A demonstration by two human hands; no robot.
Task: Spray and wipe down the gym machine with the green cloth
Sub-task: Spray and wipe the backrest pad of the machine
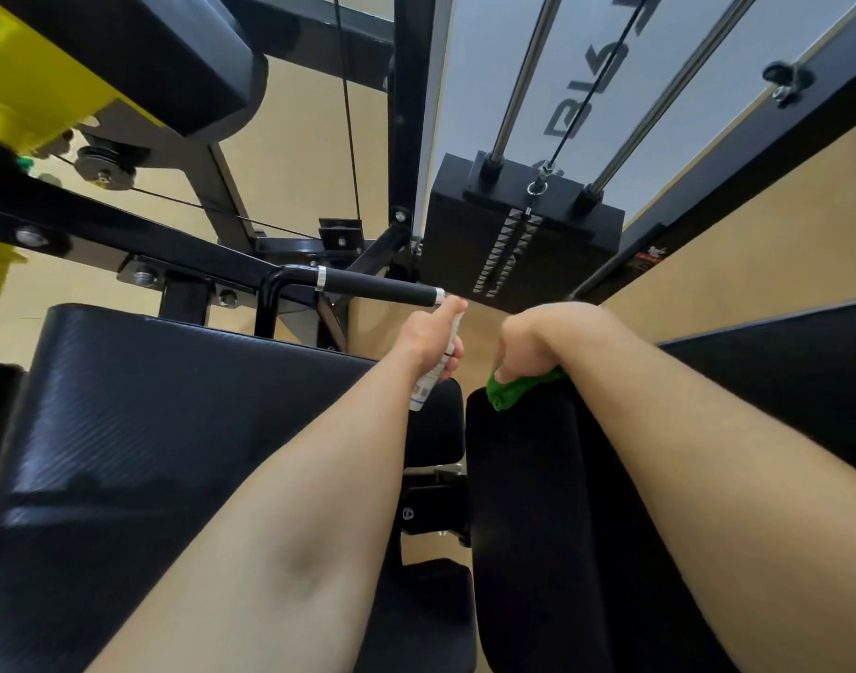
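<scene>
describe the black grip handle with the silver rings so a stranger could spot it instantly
Find the black weight stack under the two chrome guide rods. Just left of its base, a short horizontal black grip handle sticks out toward the left hand. Unlike the bare painted frame tubes around it, it is matte with a silver ring at each end.

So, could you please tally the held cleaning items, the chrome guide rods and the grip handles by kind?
White plastic spray bottle: 1
Crumpled green cloth: 1
Chrome steel guide rods: 2
Black foam-grip handle bar: 1
Total: 5
</scene>
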